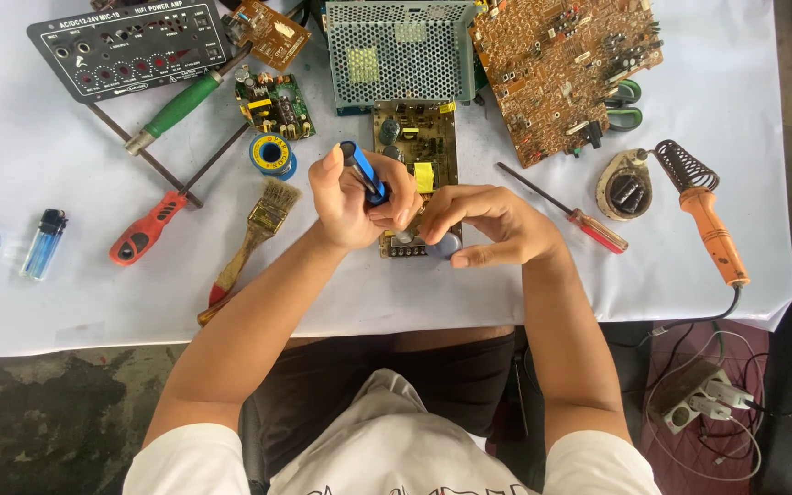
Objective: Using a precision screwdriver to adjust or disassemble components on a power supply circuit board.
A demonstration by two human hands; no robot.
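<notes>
My left hand (pixel 352 200) is closed around a blue-and-black tool handle (pixel 362 168), held upright over a brown circuit board (pixel 425 147) lying on the white table (pixel 48 293). My right hand (pixel 486 225) rests on the board's near edge, with its fingers pinching a dark round part (pixel 446 244) there. The tool's tip is hidden behind my fingers. A perforated metal cover (pixel 398 50) lies just beyond the board.
A red screwdriver (pixel 150 227), a green-handled one (pixel 176 108) and a paintbrush (pixel 254 234) lie at left. Solder spool (pixel 272 154), small green board (pixel 275 103), black panel (pixel 130 46), lighter (pixel 45 243). At right: large brown board (pixel 561 64), thin red screwdriver (pixel 570 213), orange soldering iron (pixel 709 225) on its stand.
</notes>
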